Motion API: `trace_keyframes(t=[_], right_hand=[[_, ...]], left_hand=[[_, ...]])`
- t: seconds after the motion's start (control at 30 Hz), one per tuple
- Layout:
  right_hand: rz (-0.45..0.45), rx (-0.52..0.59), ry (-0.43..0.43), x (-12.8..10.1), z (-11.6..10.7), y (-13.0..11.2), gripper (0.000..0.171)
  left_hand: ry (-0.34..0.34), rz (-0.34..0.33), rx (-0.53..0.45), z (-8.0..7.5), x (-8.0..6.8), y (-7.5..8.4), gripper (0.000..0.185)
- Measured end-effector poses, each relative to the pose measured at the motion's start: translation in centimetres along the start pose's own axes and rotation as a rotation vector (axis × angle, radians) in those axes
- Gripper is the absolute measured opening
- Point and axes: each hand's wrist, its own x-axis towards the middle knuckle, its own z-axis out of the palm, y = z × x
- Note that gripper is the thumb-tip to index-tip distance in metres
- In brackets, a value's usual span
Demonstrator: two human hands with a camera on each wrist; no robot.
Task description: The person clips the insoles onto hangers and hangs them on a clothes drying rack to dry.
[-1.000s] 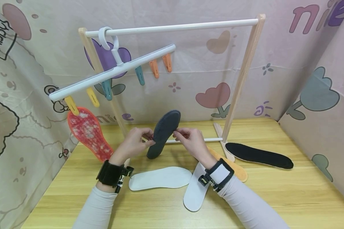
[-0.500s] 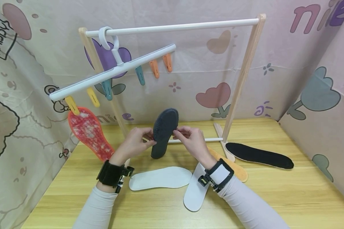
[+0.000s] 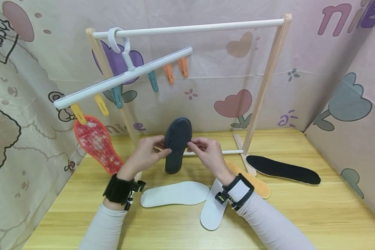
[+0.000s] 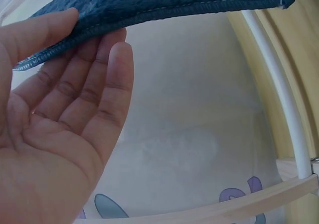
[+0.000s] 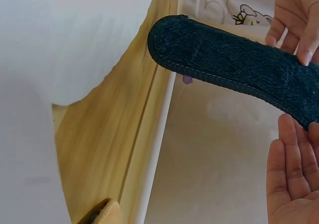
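A wooden drying rack with a white top rail stands behind the fingers, and a white clip hanger with coloured pegs hangs above them. Between both sets of fingertips, held upright over the yellow wooden table, is a dark blue fuzzy fabric insole. The left hand pinches its left edge and the right hand its right edge, thumbs apparently behind, though the wrist views hide them. With such light edge grips the soft insole could sag or slip onto the white foam insole below the fingers.
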Motion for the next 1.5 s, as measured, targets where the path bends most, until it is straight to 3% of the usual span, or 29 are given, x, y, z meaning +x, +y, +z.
trace_keyframes(t=[0.57, 1.3, 1.5], right_hand=[[-0.015, -0.034, 0.006, 0.1, 0.3, -0.7, 0.015], [-0.084, -0.046, -0.023, 1.0, 1.1, -1.8, 0.014], [-0.094, -0.048, -0.041, 1.3, 1.6, -2.3, 0.014]], left_hand=[[0.020, 0.020, 0.002, -1.3, -0.4, 0.3, 0.019], [0.176, 0.040, 0.050, -3.3, -1.5, 1.3, 0.016], [0.178, 0.003, 0.048, -4.2, -1.9, 1.1, 0.014]])
